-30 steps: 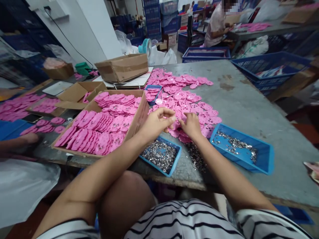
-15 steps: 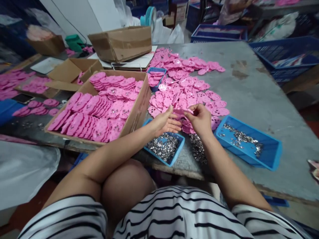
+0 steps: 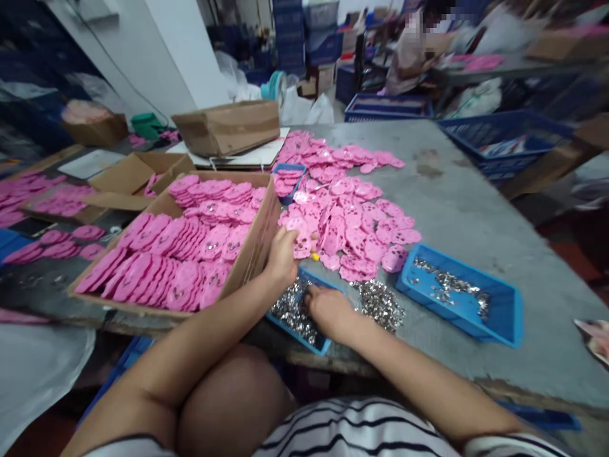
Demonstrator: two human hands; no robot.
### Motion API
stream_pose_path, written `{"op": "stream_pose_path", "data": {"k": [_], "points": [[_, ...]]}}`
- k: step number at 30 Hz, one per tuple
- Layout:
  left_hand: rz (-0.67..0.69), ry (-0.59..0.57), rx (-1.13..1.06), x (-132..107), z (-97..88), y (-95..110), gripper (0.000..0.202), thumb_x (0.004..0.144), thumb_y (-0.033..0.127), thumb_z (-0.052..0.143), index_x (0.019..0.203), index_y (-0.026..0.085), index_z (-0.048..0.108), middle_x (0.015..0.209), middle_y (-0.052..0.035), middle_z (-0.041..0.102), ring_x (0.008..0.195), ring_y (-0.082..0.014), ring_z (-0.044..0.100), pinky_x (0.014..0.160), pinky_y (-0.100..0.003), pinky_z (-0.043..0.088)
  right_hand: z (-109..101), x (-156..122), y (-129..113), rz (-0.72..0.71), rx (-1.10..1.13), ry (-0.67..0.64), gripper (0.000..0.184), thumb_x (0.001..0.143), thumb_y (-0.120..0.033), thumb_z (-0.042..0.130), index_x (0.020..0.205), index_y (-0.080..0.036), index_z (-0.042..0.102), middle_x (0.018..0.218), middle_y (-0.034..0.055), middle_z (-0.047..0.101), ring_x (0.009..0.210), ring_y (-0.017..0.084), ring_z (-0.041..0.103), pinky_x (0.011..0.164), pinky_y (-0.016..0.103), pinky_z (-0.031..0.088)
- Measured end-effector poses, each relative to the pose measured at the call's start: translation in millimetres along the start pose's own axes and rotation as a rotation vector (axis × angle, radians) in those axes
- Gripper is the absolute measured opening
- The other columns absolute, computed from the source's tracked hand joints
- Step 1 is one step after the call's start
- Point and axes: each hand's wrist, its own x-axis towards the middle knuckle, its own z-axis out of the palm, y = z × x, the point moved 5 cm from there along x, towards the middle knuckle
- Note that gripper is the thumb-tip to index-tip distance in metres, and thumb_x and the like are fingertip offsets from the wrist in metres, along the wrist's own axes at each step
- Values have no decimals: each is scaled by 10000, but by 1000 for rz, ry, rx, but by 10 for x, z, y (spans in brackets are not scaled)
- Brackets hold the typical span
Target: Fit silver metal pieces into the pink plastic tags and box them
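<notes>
Right hand dipping into the near blue tray, fingers curled among small metal pieces. Left hand pinching a pink part just beyond, beside the cardboard box. Picking-up step, seemingly; next needing one piece isolated and carried to the part.

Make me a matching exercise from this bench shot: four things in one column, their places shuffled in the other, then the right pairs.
Things
1. right hand
2. left hand
3. cardboard box
4. large blue tray

Places
A. to the right of the loose pink pieces, with a few metal bits scattered inside
B. in the small blue tray of metal parts
C. at the edge of the loose pink pile, holding a pink piece
D. left of the pile, packed with rows of pink pieces

Pairs: 1-B, 2-C, 3-D, 4-A
</notes>
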Motion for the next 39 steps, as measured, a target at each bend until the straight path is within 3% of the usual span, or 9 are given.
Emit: {"op": "stream_pose_path", "data": {"k": [3, 6, 11, 17, 25, 30, 35, 39], "points": [[-49, 15, 56, -63, 15, 18, 188, 667, 162, 579, 855, 157, 577, 616, 0, 646, 574, -156, 641, 521, -229, 478, 38, 60, -62, -9, -42, -73, 260, 839, -53, 515, 941, -129, 742, 936, 153, 731, 843, 244, 695, 662, 308, 486], [-70, 27, 78, -84, 22, 23, 178, 664, 163, 579, 842, 154, 576, 572, 0, 629, 519, -154, 628, 448, -206, 434, 20, 64, 5, 18, -6, -38, 258, 838, -84, 522, 970, -153, 733, 970, 121, 728, 815, 217, 686, 635, 293, 465], [-81, 85, 68, -71, -8, 20, 171, 694, 145, 558, 864, 166, 544, 570, 13, 629, 479, -137, 622, 473, -220, 494, -8, 129, 221, 80, 101, 70, 231, 860, -123, 515, 963, -189, 711, 992, 65, 721, 780, 177, 656, 596, 272, 408], [-23, 74, 54, -42, -15, 44, 224, 678, 161, 587, 896, 178, 537, 603, 18, 653, 468, -123, 622, 458, -200, 490, -56, 277, 244, -45, 188, 134, 176, 857, -120, 556, 917, -198, 701, 945, 42, 725, 773, 164, 623, 610, 266, 387], [-24, 38, 77, -52, -15, 40, 235, 657, 190, 603, 885, 167, 550, 578, 28, 629, 462, -116, 593, 467, -206, 466, -67, 312, 310, -90, 365, 293, 144, 856, -106, 562, 911, -178, 674, 912, 56, 713, 844, 178, 643, 739, 269, 468], [-3, 31, 74, -43, -12, 54, 252, 618, 184, 578, 867, 175, 547, 585, 27, 646, 478, -115, 593, 490, -206, 464, -82, 284, 403, -28, 493, 403, 179, 848, -79, 560, 937, -177, 681, 938, 74, 714, 887, 186, 654, 798, 300, 495], [30, 49, 117, 5, -65, 11, 210, 588, 233, 642, 757, 161, 540, 541, 32, 611, 435, -91, 529, 448, -192, 404, -192, 207, 660, 157, 856, 589, 130, 787, -101, 606, 783, -185, 705, 820, 43, 725, 788, 176, 648, 772, 316, 491], [-35, -119, 276, -17, -12, -120, 359, 456, 186, 771, 740, 154, 555, 553, 34, 594, 453, -93, 515, 445, -200, 379, -210, 143, 837, 262, 1267, 622, 98, 744, -249, 641, 752, -189, 717, 655, -10, 679, 536, 129, 534, 569, 273, 453]]}}
